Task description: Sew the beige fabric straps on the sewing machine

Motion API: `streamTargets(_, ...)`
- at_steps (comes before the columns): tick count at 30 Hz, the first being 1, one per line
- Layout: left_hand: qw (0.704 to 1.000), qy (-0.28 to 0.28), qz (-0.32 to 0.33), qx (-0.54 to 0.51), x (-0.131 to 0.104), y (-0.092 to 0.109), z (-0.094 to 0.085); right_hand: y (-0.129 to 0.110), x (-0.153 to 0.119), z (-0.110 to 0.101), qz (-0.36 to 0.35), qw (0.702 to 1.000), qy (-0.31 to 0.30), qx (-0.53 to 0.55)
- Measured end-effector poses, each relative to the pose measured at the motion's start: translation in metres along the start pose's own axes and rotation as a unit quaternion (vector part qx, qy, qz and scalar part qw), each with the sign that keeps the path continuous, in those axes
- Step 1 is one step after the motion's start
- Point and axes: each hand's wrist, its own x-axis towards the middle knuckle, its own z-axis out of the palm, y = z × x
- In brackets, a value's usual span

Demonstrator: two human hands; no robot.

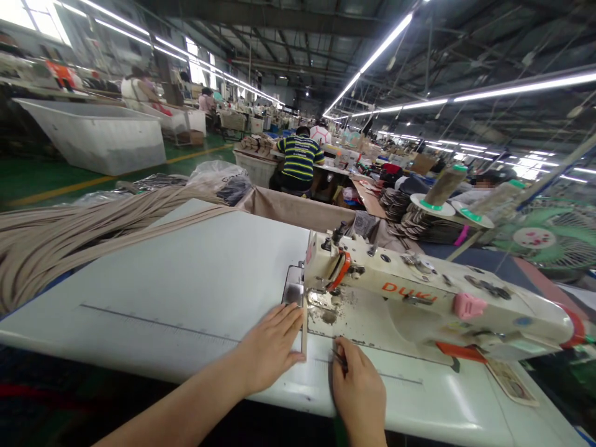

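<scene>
The strip point(304, 335) was laid at the machine point(410, 288), pressed by the outstretched left hand point(274, 344) — stitching could not be confirmed. A dark tool point(340, 357) was clasped by the right hand point(359, 388).

To the left of the sewing machine point(400, 292) I see 1 broad bare stretch of tabletop point(186, 267); the fabric strips point(107, 217) block its far-left edge. On the right, the machine's arm bars my way, and 2 thread cones point(446, 186) stand beyond.
</scene>
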Motion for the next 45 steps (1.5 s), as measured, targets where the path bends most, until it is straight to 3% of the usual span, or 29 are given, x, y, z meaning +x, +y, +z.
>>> streamTargets(11, 1.0, 0.014, -0.013, -0.024, -0.001, 0.001, 0.001, 0.0, 0.002, -0.002, -0.008, 1.0, 0.002, 0.006)
streamTargets(16, 0.999, -0.003, -0.022, -0.029, 0.003, -0.002, 0.009, 0.0, 0.001, 0.0, 0.003, 1.0, 0.004, 0.007)
streamTargets(22, 0.998, 0.021, -0.019, -0.053, 0.013, -0.013, 0.016, -0.001, 0.001, -0.001, 0.011, 1.0, 0.003, 0.015)
streamTargets(29, 0.997, 0.014, -0.03, -0.069, 0.027, -0.023, 0.01, -0.002, 0.001, -0.001, 0.016, 1.0, 0.003, 0.018)
streamTargets(45, 0.995, -0.024, -0.043, -0.092, 0.032, -0.033, 0.005, -0.003, 0.002, -0.003, 0.008, 1.0, 0.014, 0.008)
